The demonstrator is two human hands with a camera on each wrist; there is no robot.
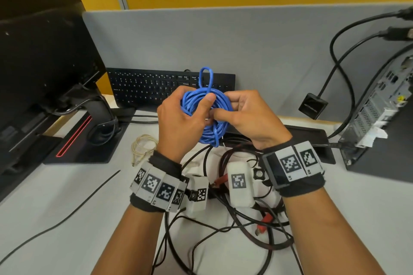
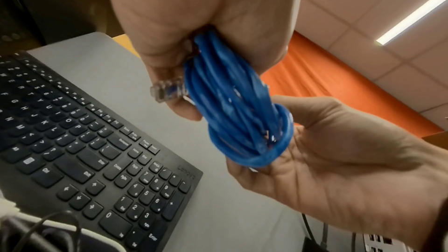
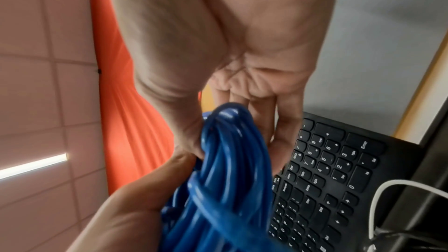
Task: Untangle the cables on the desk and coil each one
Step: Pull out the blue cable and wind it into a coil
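Observation:
A blue network cable (image 1: 206, 114) is wound into a thick coil and held above the desk in front of the keyboard. My left hand (image 1: 181, 116) grips the coil's left side, thumb across the front. My right hand (image 1: 245, 114) pinches the coil's right side with thumb and fingers. A small loop (image 1: 206, 77) of the cable sticks up above the coil. The cable's clear plug (image 2: 167, 90) lies against my left fingers. In the right wrist view the blue strands (image 3: 230, 170) pass between thumb and fingers. A tangle of black and dark red cables (image 1: 234, 219) lies on the desk below my wrists.
A black keyboard (image 1: 145, 87) leans at the back against the grey divider (image 1: 245, 47). A monitor stand (image 1: 89, 136) is on the left, a computer tower (image 1: 380, 118) on the right. A cream cable (image 1: 143, 145) lies coiled left of my left wrist; a thin black cable (image 1: 67, 216) runs across the left desk.

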